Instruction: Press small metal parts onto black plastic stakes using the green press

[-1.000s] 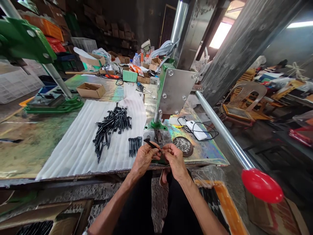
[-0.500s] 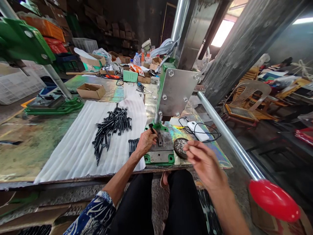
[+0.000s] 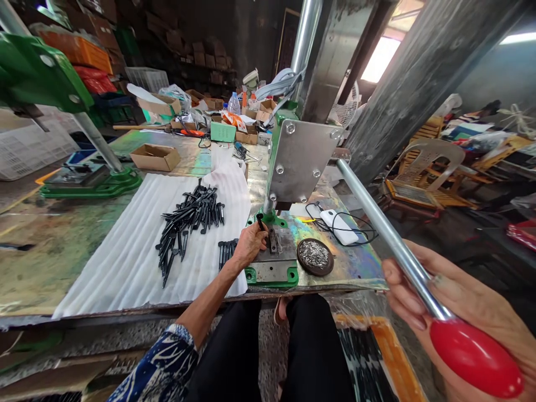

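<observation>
Left hand (image 3: 251,244) sits on the base of a green hand press (image 3: 272,276). Its fingers (image 3: 255,234) are closed on a small black spike (image 3: 260,221), which pokes up out of them, close to the press's steel plate (image 3: 298,159). The right hand (image 3: 473,290) is far out to the side. Its fingers (image 3: 402,296) wrap around a steel lever bar (image 3: 387,240), just by the red knob (image 3: 475,357) at its end.

On the counter (image 3: 62,251), a white foam sheet (image 3: 117,262) holds a big pile of black spikes (image 3: 190,223). A small neat row of spikes (image 3: 226,252) lies near the left hand. A round dark dish of tiny silver bits (image 3: 315,257) sits beside the press. Past it lies a white power bank (image 3: 338,226) with a black cord. A blue patterned sleeve (image 3: 161,363) covers the left arm.
</observation>
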A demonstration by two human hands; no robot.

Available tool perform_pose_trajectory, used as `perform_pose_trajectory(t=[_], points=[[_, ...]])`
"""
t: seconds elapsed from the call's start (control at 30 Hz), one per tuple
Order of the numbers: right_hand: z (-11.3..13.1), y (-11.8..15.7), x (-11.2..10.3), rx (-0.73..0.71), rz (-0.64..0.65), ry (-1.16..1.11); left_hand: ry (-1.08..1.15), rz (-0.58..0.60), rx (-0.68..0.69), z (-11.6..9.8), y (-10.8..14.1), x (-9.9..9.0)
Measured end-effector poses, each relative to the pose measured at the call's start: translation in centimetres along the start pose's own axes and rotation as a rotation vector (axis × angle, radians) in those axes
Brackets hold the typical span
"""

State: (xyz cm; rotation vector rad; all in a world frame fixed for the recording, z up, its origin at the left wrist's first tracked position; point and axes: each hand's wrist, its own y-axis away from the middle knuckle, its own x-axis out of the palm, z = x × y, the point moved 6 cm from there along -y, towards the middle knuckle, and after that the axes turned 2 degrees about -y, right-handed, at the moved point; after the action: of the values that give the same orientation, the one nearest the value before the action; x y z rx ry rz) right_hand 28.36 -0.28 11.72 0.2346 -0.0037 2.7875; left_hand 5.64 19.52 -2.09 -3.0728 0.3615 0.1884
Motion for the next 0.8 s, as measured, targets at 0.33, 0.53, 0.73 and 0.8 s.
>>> perform_pose_trajectory(t=[0.33,0.53,0.73,0.8], points=[[-0.4,0.3,-1.2,-0.034,-0.068,0.069,-0.003,0.016,-0.028,-0.8,0.2,0.0],[-0.6,0.3,-1.3,-0.033,-0.063,0.085,-0.008,0.025,-0.017,-0.6,0.1,0.1],[-0.8,0.4,-1.4,-0.06,-0.096,0.105,-0.051,0.049,-0.014,0.0,-0.2,0.2],[-0.1,0.7,-0.6,-0.104,-0.088,0.165,-0.086,0.065,-0.006,0.1,-0.3,0.3]])
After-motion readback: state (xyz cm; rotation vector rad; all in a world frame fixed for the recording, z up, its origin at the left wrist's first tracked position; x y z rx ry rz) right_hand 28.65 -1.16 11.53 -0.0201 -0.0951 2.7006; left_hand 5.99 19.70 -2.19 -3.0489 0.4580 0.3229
